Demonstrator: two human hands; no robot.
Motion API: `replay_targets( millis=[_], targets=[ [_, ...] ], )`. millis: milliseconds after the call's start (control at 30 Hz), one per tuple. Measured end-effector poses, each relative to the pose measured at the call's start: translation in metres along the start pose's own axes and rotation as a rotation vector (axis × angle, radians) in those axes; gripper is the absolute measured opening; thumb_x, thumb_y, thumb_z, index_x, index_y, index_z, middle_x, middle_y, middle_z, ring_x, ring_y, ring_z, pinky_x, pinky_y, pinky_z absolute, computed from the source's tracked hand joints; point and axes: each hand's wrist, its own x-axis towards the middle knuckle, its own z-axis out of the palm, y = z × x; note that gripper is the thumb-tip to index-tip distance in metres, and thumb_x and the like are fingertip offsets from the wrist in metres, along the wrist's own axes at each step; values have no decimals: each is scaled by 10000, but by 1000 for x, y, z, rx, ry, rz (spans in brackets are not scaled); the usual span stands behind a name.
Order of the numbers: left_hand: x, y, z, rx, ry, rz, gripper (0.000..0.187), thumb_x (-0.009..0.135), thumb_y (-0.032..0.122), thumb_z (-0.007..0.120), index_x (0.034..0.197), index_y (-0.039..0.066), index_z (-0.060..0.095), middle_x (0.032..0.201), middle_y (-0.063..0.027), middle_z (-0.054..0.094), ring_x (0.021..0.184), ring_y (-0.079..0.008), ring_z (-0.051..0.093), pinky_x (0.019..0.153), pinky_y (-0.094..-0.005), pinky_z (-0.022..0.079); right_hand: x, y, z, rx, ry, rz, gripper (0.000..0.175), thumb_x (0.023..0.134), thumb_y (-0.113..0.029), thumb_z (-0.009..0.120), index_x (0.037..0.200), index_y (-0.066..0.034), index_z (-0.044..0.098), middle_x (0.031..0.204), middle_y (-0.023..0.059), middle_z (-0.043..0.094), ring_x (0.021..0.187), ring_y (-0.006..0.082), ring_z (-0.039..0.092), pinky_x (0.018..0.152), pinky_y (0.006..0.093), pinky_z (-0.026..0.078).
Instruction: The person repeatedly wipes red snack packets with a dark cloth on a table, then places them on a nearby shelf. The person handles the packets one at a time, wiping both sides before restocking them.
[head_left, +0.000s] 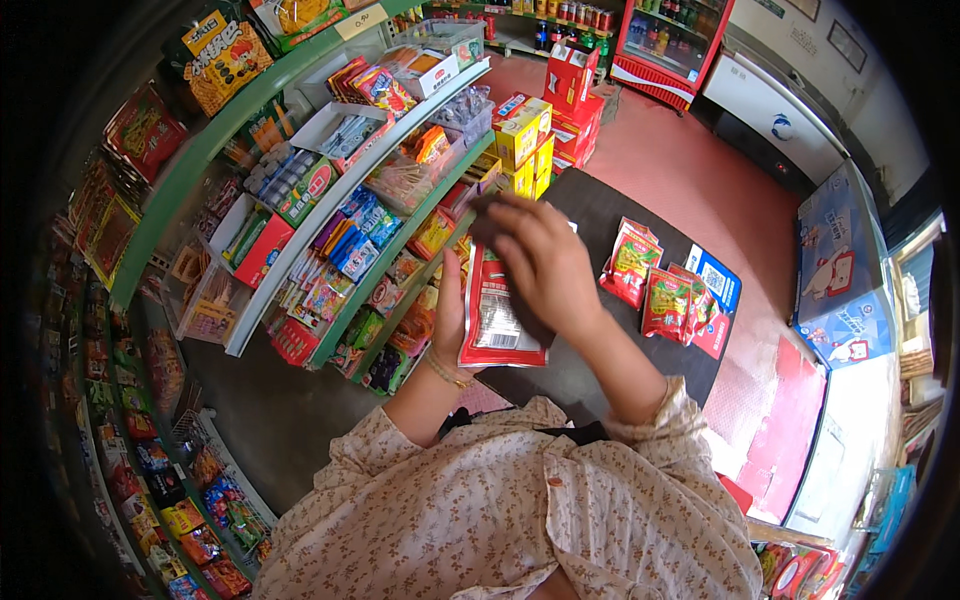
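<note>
My left hand (448, 311) supports a red and white foil snack packet (491, 326) from its left side, its printed back and barcode facing up. Across the packet's right part lies a dark brown cloth (531, 319), with my right hand (551, 259) closed over it. The right fingers look blurred, and part of the packet is hidden beneath hand and cloth. Both hands are above a dark tabletop (592, 202). To their right, one group of red and green snack packets (631, 262) rests on the table beside a second group (670, 306).
A blue card with a printed code (716, 274) lies at the table's right edge. Tiered snack shelves (360, 195) stand close on the left. Yellow cartons (523, 131) and red cartons (576, 120) are stacked beyond the table. Farther back are a red drinks fridge (660, 75) and a white chest freezer (772, 112).
</note>
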Motion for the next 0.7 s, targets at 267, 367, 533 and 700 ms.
replay_targets(
  millis=[267,367,533,700],
  targets=[
    [8,7,-15,-301,-314,80,701,960,623,300,1420,97,360,1416,-131,419,1308,-292,424,1106,-458,319,-27,-42,22,-72,-176,-366,355,730,-134,693,1082,-141,644,1277,86,546,1198,287,514,1065,483,353],
    [-1,7,-18,-28,-91,199,665,967,578,348,1418,90,355,1420,-142,407,1307,-296,424,1095,-448,341,-16,-15,26,-81,-69,-166,297,779,-100,656,1076,-106,638,1193,100,574,1114,318,540,986,462,412],
    [-12,12,-21,-127,-118,-92,490,826,139,492,1278,-50,470,1145,-214,616,1025,-331,633,921,-477,508,0,41,22,-151,0,94,249,864,-87,593,1110,-72,626,1108,135,604,1008,358,568,879,420,468],
    [-8,13,-25,8,72,46,520,828,188,505,1284,-55,449,1135,-223,623,1019,-357,635,934,-480,499,-6,48,11,109,174,175,280,882,-62,568,1157,-16,589,1129,190,595,1037,359,575,911,414,456]
  ],
)
